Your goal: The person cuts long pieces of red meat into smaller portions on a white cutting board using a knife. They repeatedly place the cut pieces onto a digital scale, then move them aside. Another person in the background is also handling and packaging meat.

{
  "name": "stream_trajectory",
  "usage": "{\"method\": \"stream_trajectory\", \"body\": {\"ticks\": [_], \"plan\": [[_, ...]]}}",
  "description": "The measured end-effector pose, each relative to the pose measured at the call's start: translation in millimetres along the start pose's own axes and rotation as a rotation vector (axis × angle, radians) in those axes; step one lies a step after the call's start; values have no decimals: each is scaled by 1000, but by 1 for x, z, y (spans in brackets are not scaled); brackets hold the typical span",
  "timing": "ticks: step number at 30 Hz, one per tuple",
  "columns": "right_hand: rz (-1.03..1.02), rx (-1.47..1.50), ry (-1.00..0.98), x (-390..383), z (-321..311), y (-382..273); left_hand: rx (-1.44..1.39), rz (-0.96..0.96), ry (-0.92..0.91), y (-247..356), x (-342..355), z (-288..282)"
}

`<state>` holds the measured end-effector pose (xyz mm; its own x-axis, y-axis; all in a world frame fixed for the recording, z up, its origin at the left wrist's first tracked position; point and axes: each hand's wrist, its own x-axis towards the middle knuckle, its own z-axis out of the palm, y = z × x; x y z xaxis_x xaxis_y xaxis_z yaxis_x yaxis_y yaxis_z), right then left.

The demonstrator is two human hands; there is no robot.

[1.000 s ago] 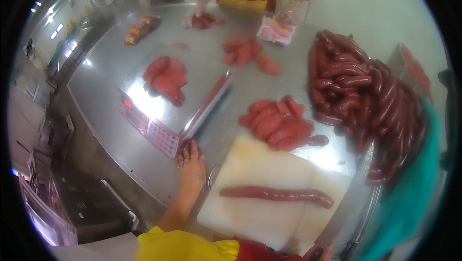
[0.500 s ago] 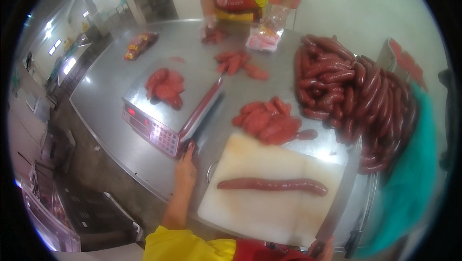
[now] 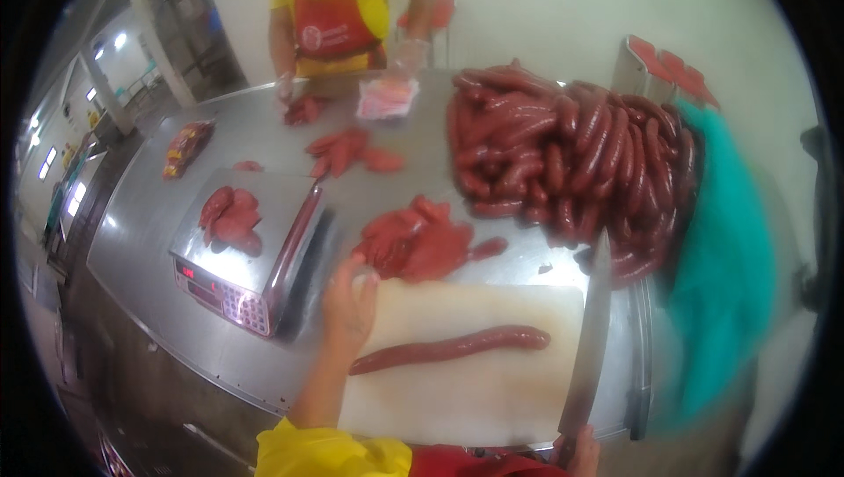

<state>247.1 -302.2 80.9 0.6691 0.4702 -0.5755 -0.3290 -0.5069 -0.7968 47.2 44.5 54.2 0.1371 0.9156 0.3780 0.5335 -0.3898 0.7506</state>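
My right hand [image 3: 580, 452] grips the handle of a long knife [image 3: 591, 336] at the near right. Its broad blade points away from me along the right edge of a white cutting board [image 3: 466, 402]. One long reddish-brown sausage [image 3: 453, 349] lies uncut across the board. My left hand [image 3: 350, 301] hovers at the board's far left corner with nothing in it, fingers apart. Just beyond it is a heap of slanted sausage slices [image 3: 413, 238]. More slices [image 3: 230, 220] rest on the scale [image 3: 281, 200], whose display glows red.
A large pile of sausages [image 3: 571, 156] fills the table's right side beside a green cloth [image 3: 725, 275]. Across the table, a person in a yellow shirt [image 3: 338, 2] holds a packet [image 3: 387, 97] near smaller slice piles [image 3: 343, 152]. A wrapped pack [image 3: 187, 147] lies far left.
My left hand has left the scale's front corner and moved right to the slice heap by the board. The whole view has shifted. The knife stays in my right hand.
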Motion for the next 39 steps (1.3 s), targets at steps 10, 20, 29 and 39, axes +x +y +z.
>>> {"method": "stream_trajectory", "body": {"ticks": [10, 20, 29, 39], "plan": [[-63, 112, -99, 4, -1, 16, 389, 437, -614, 43, -71, 82], [-232, -42, -239, 11, -51, 9, 276, 755, -388, 74, -140, 102], [-336, -664, -146, 25, -149, 13, 292, 622, -430, 88, -184, 100], [-589, -1384, -270, 53, -204, -62, 36, 762, -229, 114, -215, 140]]}}
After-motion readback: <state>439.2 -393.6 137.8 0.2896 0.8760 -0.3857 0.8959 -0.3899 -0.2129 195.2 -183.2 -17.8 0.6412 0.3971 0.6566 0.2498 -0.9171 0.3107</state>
